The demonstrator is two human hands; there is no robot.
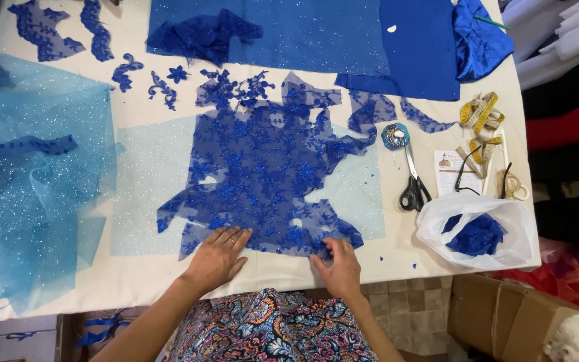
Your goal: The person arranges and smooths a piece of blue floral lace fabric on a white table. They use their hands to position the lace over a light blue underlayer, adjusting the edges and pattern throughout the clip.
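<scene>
At the near edge of the table (135, 281), my left hand (217, 258) lay flat and open, fingers spread, on the lower hem of the royal-blue lace panel (263, 174); my right hand (338, 265), loosely curled, pinched nothing I could confirm, its fingertips on the same hem. The lace sat mid-table over pale glitter tulle (149, 181). I judged it light, limp and snag-prone, best taken at its edges. Toward the right edge, an open white plastic bag (437, 224) held blue scraps (477, 236); scissors (413, 188) lay just beyond. Along the far edge lay a blue cloth (316, 33).
</scene>
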